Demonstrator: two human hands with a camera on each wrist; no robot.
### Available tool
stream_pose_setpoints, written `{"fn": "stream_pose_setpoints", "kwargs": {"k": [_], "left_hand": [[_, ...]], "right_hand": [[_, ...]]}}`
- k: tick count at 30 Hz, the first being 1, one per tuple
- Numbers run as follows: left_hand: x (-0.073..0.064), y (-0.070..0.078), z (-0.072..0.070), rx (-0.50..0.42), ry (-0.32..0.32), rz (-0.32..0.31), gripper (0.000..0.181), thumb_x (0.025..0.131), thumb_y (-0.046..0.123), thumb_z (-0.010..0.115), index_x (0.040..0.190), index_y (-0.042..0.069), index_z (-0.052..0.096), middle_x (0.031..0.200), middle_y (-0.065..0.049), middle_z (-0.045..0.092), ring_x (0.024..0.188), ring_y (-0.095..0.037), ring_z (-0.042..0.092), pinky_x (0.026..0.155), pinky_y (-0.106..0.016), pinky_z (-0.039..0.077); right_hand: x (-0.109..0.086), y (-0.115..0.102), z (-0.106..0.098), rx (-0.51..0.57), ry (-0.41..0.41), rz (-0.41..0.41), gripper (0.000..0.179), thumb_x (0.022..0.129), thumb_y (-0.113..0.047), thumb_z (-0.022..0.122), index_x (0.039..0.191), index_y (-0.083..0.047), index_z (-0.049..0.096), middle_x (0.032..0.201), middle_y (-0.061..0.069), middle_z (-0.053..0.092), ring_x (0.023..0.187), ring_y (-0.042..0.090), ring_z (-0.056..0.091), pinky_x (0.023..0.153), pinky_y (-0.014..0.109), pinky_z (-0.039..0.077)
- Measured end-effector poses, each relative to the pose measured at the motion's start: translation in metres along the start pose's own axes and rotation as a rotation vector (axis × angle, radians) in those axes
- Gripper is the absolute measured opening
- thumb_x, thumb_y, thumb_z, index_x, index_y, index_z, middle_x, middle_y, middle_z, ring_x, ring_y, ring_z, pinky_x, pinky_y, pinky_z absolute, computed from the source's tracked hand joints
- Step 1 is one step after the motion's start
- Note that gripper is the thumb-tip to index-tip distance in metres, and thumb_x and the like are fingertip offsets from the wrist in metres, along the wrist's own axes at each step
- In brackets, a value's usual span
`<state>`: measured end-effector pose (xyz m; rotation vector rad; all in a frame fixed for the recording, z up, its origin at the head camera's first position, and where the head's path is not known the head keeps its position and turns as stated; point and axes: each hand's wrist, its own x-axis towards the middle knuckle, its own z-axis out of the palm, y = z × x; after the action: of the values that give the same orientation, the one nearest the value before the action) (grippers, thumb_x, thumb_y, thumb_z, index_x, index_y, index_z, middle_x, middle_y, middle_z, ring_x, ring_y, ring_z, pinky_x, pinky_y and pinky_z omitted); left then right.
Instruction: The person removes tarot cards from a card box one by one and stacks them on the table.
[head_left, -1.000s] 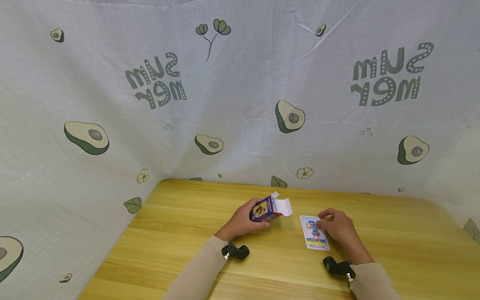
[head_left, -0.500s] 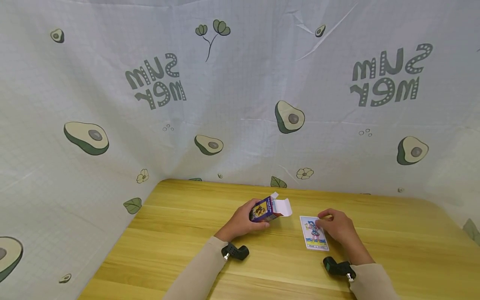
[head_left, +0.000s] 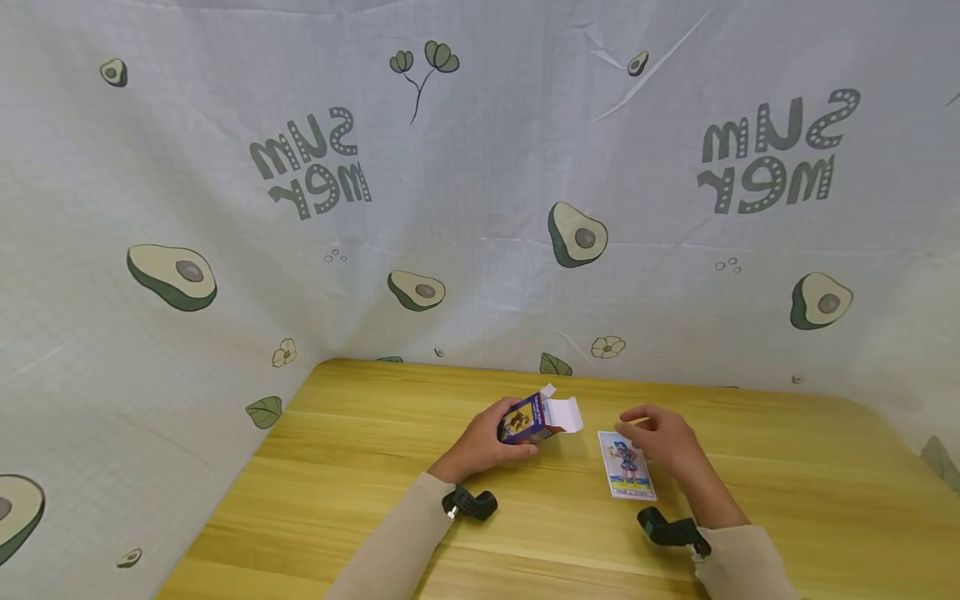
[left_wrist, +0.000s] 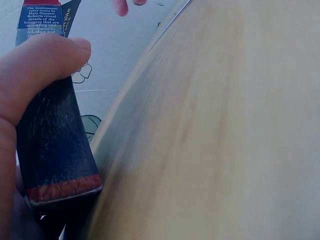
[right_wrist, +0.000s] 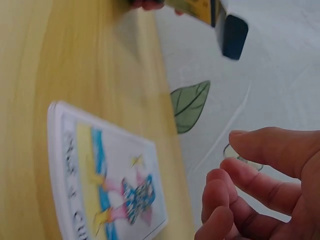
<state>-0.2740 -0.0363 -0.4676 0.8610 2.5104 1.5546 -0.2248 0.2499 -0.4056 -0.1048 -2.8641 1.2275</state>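
My left hand (head_left: 486, 442) grips a small dark blue and red card box (head_left: 521, 421) with a picture on its front. Its white flap (head_left: 566, 414) hangs open toward the right. In the left wrist view my thumb (left_wrist: 55, 57) lies across the narrow printed side of the box. To the right, a tarot card (head_left: 627, 475) with a blue-and-pink figure lies face up on the table; its edge looks layered in the right wrist view. Just over the card's upper right part is my right hand (head_left: 663, 437), fingers loosely bent, thumb and forefinger apart, nothing between them.
The wooden table (head_left: 360, 467) reaches back to a pale cloth (head_left: 480, 183) printed with avocados and leaves, which hangs behind and at the left side. Each wrist wears a black camera, such as the left one (head_left: 470, 503).
My right hand has come off the card, rising slightly and moving left and back, with nothing in it. The left hand and the box stay in place.
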Motion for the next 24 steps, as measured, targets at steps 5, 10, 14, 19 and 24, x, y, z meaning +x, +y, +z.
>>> {"fn": "stream_pose_setpoints", "kwargs": {"k": [5,10,14,19,24], "left_hand": [[0.0,-0.003,0.0,-0.009,-0.005,0.012,0.067,0.08,0.035,0.078,0.136,0.02,0.046,0.116,0.004,0.056,0.099,-0.011,0.054,0.084,-0.026,0.047],[0.001,-0.004,0.001,0.007,-0.009,0.011,0.068,0.08,0.037,0.078,0.137,0.019,0.046,0.116,0.005,0.056,0.099,-0.01,0.053,0.084,-0.026,0.046],[0.002,-0.004,0.001,0.026,-0.011,0.013,0.067,0.079,0.037,0.079,0.135,0.019,0.047,0.116,0.005,0.055,0.1,-0.01,0.053,0.085,-0.025,0.045],[0.002,-0.003,-0.001,0.026,-0.009,0.014,0.067,0.079,0.036,0.079,0.135,0.019,0.047,0.116,0.005,0.055,0.099,-0.01,0.053,0.085,-0.025,0.046],[0.002,-0.003,-0.002,0.03,-0.005,0.02,0.066,0.079,0.037,0.078,0.135,0.02,0.047,0.116,0.005,0.056,0.098,-0.009,0.053,0.084,-0.025,0.046]], "right_hand": [[-0.004,-0.013,0.002,0.063,-0.006,-0.036,0.041,0.092,-0.032,0.064,0.117,0.0,0.06,0.094,0.014,0.063,0.084,0.028,0.06,0.067,0.033,0.051],[-0.005,-0.024,0.003,0.098,0.009,-0.065,0.047,0.092,-0.038,0.064,0.119,0.0,0.06,0.095,0.014,0.065,0.081,0.027,0.06,0.067,0.038,0.051],[-0.004,-0.033,0.003,0.136,-0.007,-0.093,0.047,0.093,-0.036,0.063,0.121,0.001,0.059,0.101,0.017,0.065,0.081,0.03,0.059,0.068,0.037,0.052],[-0.002,-0.045,0.007,0.166,-0.005,-0.118,0.044,0.094,-0.032,0.064,0.122,0.0,0.059,0.105,0.017,0.065,0.085,0.029,0.06,0.068,0.037,0.052],[0.0,-0.056,0.012,0.191,-0.004,-0.133,0.039,0.094,-0.026,0.064,0.121,0.001,0.059,0.105,0.016,0.066,0.084,0.026,0.06,0.065,0.035,0.052]]}}
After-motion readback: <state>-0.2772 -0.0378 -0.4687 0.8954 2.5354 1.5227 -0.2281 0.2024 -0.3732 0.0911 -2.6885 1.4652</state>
